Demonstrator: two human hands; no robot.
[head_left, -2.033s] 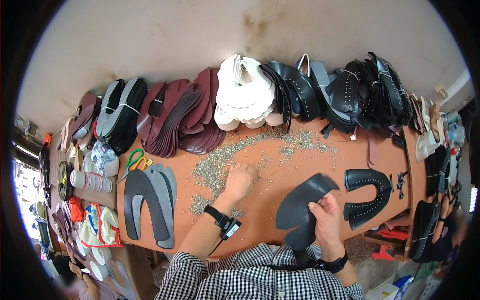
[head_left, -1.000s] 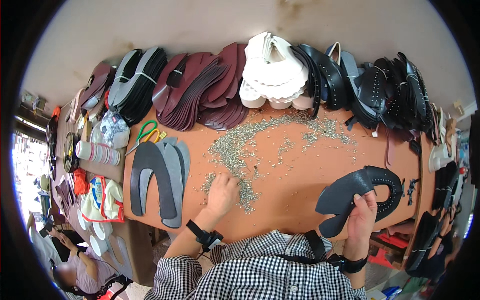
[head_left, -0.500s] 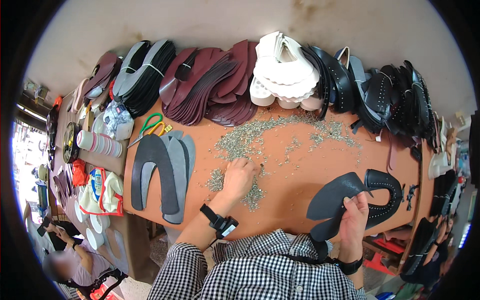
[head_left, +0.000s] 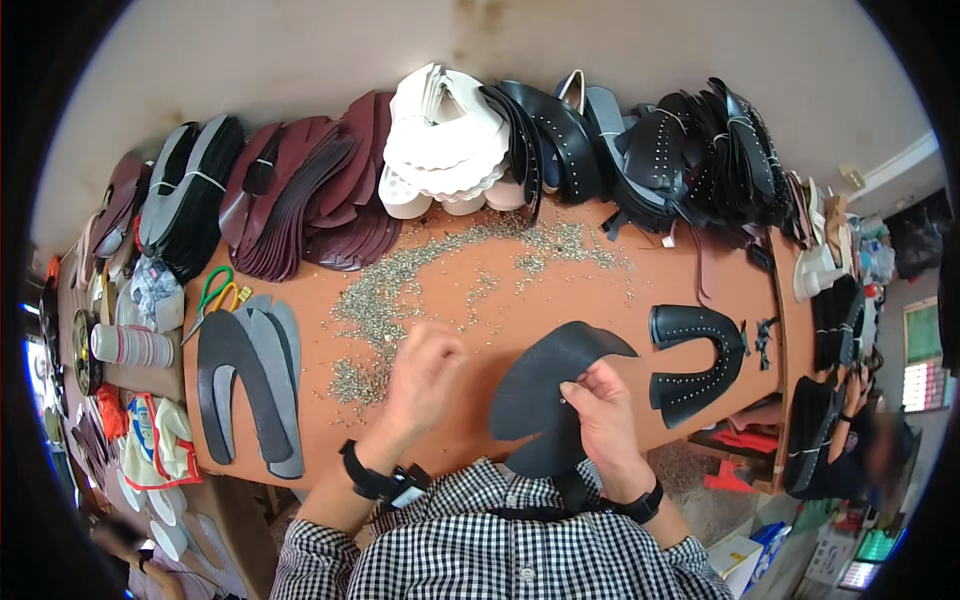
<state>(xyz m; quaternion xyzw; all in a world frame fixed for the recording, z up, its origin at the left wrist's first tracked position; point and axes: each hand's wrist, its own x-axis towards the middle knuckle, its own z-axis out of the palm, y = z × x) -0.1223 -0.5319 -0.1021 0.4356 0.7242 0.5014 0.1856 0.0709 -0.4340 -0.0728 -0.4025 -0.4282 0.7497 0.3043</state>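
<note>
My right hand (head_left: 602,412) grips a black, curved leather shoe upper piece (head_left: 545,378) between thumb and fingers and holds it over the table. My left hand (head_left: 424,376) is raised to the left of that piece, apart from it. Its fingers are curled together and slightly smeared, and whatever they hold is hidden. Beside the left hand, small metallic studs (head_left: 375,300) lie scattered in a wide arc over the brown tabletop (head_left: 460,430). To the right of my right hand lies a black U-shaped upper with a studded edge (head_left: 700,362).
Black and grey U-shaped pieces (head_left: 240,400) overlap at the left, below green-handled scissors (head_left: 212,292). Along the wall stand stacks of maroon uppers (head_left: 300,200), white uppers (head_left: 445,130) and black studded uppers (head_left: 660,150). Other people (head_left: 865,440) are at the sides.
My left hand has lifted off the studs with its fingers curled. My right hand has brought the black upper piece away from the studded one, nearer my left hand. The view has turned right.
</note>
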